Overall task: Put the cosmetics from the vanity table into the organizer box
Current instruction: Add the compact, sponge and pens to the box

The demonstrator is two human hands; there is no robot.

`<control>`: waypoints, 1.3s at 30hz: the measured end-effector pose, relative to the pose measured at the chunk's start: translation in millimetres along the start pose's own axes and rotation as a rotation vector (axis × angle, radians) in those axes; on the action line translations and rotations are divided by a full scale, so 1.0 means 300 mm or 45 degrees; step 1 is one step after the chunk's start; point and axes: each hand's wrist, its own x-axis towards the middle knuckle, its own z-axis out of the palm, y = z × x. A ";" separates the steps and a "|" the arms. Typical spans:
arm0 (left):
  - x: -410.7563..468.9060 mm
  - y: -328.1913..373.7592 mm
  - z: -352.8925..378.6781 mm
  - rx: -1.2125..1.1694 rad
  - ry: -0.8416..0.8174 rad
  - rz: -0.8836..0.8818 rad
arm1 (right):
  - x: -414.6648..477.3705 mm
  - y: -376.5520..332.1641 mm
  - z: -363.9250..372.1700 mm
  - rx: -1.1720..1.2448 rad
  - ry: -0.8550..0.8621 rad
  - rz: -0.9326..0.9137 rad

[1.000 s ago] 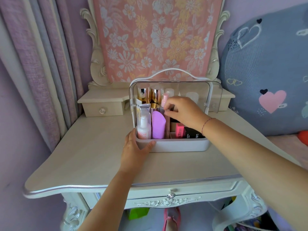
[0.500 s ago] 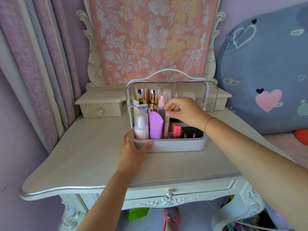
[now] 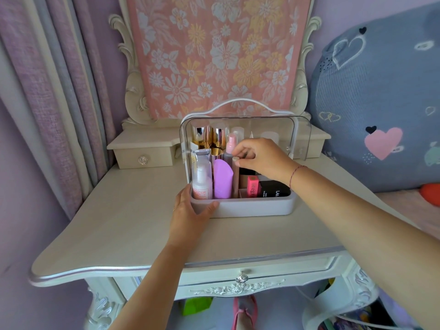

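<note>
Now | right hand (image 3: 259, 158) pinches slim tube (image 3: 235, 179) | upright (cap up) | organizer box (image 3: 257, 209)

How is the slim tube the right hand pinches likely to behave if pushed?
The slim tube is tall and narrow, so it probably tips easily; the purple bottle beside it may prop it. It looks rigid and likely light, since the right hand pinches only its top.

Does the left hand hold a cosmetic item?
No, the left hand grips the front left corner of the organizer box and holds no cosmetic.
</note>
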 end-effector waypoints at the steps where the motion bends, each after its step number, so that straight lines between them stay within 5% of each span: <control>1: -0.001 0.001 -0.001 -0.002 -0.003 -0.001 | -0.001 0.001 0.000 -0.003 -0.001 0.000; 11: -0.003 0.005 0.003 -0.019 -0.021 -0.052 | 0.002 -0.004 0.003 -0.041 -0.045 -0.017; 13: -0.017 0.029 -0.002 0.025 0.107 -0.039 | -0.001 -0.003 0.006 -0.056 -0.045 -0.012; 18: 0.003 0.152 -0.085 0.502 0.485 0.573 | 0.002 -0.004 -0.016 -0.060 -0.043 0.000; 23: 0.103 0.280 -0.201 0.784 0.630 0.715 | -0.002 -0.015 -0.057 -0.058 0.013 -0.033; 27: 0.120 0.318 -0.178 0.896 0.302 0.965 | 0.001 -0.009 -0.098 -0.065 0.123 -0.087; 31: 0.156 0.334 -0.121 1.011 -0.024 0.957 | 0.000 0.007 -0.096 -0.124 0.133 -0.076; 39: 0.208 0.322 -0.076 1.046 -0.035 0.858 | -0.015 0.047 -0.025 -0.177 0.004 -0.003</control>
